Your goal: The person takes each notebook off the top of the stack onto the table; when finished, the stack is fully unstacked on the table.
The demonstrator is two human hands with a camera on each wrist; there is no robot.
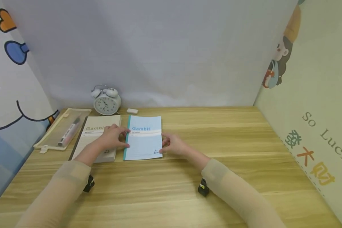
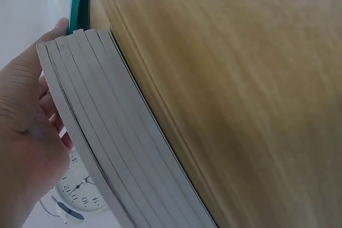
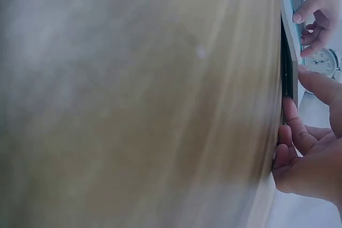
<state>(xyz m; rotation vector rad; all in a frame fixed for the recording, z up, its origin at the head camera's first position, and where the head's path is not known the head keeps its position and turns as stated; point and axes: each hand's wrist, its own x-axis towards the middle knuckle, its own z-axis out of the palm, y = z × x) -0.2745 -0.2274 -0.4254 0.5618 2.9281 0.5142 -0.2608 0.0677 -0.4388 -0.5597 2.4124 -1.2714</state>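
A light-blue notebook [image 1: 143, 139] with a teal spine [image 2: 78, 4] lies flat on the wooden desk [image 1: 188, 177], right beside a stack of beige notebooks [image 1: 97, 134]. My left hand [image 1: 124, 139] reaches over the beige stack [image 2: 117, 142], and its fingers curl onto the blue notebook's spine edge. My right hand [image 1: 163, 146] pinches the notebook's right edge, thumb on top and fingers [image 3: 293, 132] against the side. The blue notebook's edge [image 3: 289, 30] and the left hand [image 3: 315, 14] also show in the right wrist view.
A white alarm clock [image 1: 106, 101] and a small eraser [image 1: 132, 110] stand at the back by the wall. At the far left lies a clear pencil case [image 1: 63, 128] with a pen inside. Printed panels wall in both sides of the desk.
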